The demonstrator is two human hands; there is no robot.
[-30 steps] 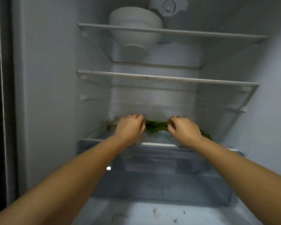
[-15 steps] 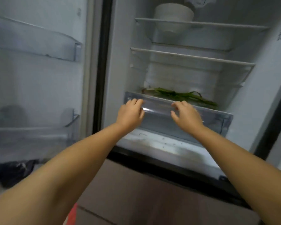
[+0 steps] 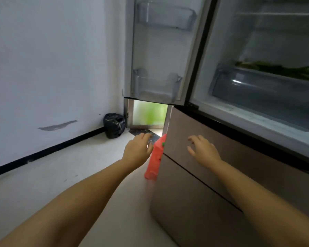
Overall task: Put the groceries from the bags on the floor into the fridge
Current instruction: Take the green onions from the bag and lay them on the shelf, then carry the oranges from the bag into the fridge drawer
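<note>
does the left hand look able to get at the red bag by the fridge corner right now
Probably yes. The left hand is open and holds nothing, just left of the red bag standing on the floor against the fridge's lower corner. Nothing lies between them; the bag's left side is exposed.

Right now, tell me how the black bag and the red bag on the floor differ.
The black bag is dark, rounded and slumped in the corner by the wall; the red bag is bright, taller and stands against the fridge's lower front. The left hand is beside the red bag, far from the black one. Both sit on the floor.
</note>
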